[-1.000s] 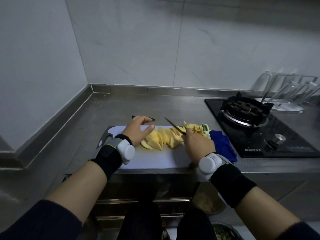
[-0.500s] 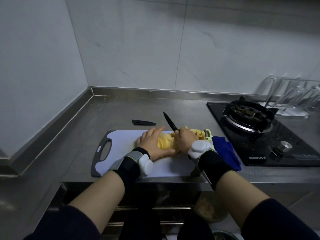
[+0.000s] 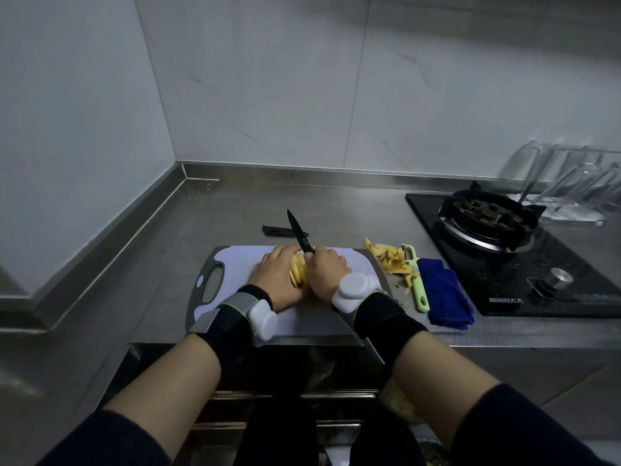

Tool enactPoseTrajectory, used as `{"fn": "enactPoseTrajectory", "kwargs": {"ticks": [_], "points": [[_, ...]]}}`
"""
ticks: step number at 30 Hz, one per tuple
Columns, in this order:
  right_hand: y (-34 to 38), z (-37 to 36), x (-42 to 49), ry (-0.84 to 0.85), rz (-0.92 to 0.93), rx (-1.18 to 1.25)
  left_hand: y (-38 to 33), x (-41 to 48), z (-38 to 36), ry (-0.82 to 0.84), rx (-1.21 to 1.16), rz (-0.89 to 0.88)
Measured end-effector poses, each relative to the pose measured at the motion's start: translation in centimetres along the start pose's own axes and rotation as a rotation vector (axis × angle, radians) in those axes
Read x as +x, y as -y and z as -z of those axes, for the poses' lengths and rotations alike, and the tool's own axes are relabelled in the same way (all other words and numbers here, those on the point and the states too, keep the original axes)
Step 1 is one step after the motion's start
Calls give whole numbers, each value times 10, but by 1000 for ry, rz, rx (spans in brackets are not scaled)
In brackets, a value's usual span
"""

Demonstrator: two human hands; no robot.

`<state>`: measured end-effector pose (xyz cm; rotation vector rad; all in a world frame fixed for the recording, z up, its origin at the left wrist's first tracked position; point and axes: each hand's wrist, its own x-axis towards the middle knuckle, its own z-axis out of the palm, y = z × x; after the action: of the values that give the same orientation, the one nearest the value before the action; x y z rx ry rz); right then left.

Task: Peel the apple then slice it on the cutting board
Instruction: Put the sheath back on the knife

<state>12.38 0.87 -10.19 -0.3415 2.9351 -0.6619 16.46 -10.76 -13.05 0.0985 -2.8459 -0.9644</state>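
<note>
Pale yellow apple slices (image 3: 298, 273) stand bunched together on the white cutting board (image 3: 235, 260), squeezed between both hands. My left hand (image 3: 274, 279) presses against their left side with its fingers laid over them. My right hand (image 3: 325, 272) pushes on their right side while it grips a black knife (image 3: 299, 234), whose blade points up and away. Most of the slices are hidden by the hands.
A heap of apple peel (image 3: 389, 258) and a green peeler (image 3: 416, 280) lie right of the board, beside a blue cloth (image 3: 443, 297). The knife's black sheath (image 3: 279, 231) lies behind the board. A gas hob (image 3: 497, 237) stands at the right, glassware (image 3: 578, 183) behind it.
The fanned-out slices have been pushed together into one tight bunch between my hands. The knife blade has tipped up and off the board. The view has shifted so the peel heap shows.
</note>
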Motion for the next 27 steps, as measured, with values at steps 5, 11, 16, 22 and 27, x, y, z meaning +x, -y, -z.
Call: {"fn": "enactPoseTrajectory", "kwargs": {"ticks": [5,11,16,22,27], "points": [[-6,18,0,83,103,93,5,-3,6,54,15,22],[-36,53,0,44,74,226,-3,9,27,107,0,56],[-47,48,13,-6,27,329,-11,40,42,89,-252,64],[-45,43,36,-9,4,323,6,99,57,82,20,28],[-45,46,53,14,-6,260,12,138,61,289,318,89]]}}
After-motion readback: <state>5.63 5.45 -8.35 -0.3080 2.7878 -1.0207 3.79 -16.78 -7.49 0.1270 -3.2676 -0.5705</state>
